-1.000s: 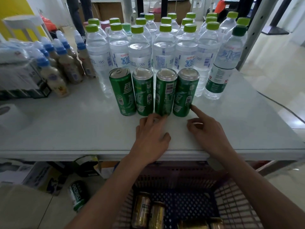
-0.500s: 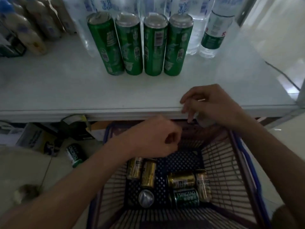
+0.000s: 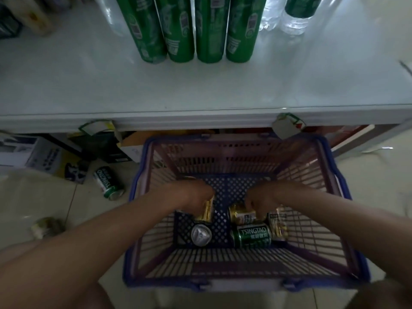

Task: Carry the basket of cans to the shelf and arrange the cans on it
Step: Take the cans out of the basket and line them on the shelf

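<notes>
A blue-rimmed basket [image 3: 245, 283] stands on the floor below the white shelf [image 3: 200, 94]. Both my hands reach down into it. My left hand [image 3: 196, 195] closes around a gold can [image 3: 206, 211] at the basket's left. My right hand [image 3: 259, 200] grips another gold can [image 3: 242, 214] in the middle. A green Tsingtao can [image 3: 253, 236] lies on its side, an upright can shows its silver top [image 3: 200, 234], and one more gold can [image 3: 277, 225] lies at the right. Several tall green cans [image 3: 196, 30] stand in a row on the shelf.
Clear water bottles [image 3: 294, 16] stand behind the green cans. A green can [image 3: 107, 182] lies on the floor left of the basket, near cardboard boxes [image 3: 33, 155] under the shelf. A small jar-like object [image 3: 45, 227] sits on the tiles at the left.
The view has tipped down from the shelf to the basket. Both hands dropped from the shelf edge into the basket and closed on gold cans.
</notes>
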A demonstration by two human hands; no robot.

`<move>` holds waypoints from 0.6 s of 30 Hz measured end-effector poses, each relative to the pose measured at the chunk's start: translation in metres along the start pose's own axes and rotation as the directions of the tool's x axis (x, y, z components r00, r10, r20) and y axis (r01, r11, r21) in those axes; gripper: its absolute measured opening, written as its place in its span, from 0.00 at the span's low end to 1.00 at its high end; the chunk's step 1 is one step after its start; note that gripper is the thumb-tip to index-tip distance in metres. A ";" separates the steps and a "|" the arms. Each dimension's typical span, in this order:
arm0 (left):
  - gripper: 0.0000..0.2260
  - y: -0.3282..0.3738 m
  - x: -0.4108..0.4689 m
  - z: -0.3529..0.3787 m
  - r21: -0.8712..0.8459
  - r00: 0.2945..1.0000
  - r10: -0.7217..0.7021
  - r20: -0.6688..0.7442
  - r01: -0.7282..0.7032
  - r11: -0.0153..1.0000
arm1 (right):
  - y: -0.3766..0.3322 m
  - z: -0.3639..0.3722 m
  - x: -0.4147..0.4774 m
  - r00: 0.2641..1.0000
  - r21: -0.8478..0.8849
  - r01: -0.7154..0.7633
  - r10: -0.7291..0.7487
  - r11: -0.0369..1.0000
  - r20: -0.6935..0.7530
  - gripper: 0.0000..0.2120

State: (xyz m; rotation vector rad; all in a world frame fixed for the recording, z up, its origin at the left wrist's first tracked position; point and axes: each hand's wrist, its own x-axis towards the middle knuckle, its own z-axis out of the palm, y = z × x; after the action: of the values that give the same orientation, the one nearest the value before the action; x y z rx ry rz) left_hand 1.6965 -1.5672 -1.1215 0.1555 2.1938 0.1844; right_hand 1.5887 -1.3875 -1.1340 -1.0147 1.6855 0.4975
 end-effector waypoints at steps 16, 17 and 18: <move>0.36 0.019 0.037 0.090 0.313 0.967 0.161 0.195 -0.217 0.925 | 0.025 0.073 0.111 0.984 0.063 -0.003 0.014 0.998 -0.177 0.34; 0.34 0.020 0.037 0.094 0.324 0.968 0.183 0.170 -0.231 0.918 | 0.027 0.072 0.111 0.983 0.071 -0.003 0.016 0.997 -0.185 0.33; 0.32 0.020 0.037 0.097 0.328 0.968 0.207 0.141 -0.243 0.913 | 0.028 0.072 0.113 0.979 0.081 0.010 0.007 0.997 -0.204 0.32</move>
State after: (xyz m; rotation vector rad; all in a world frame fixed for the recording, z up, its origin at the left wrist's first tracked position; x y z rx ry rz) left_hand 1.7539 -1.5337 -1.2040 0.6034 2.0847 -0.0802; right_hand 1.5969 -1.3612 -1.2676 -1.0351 1.8708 0.3283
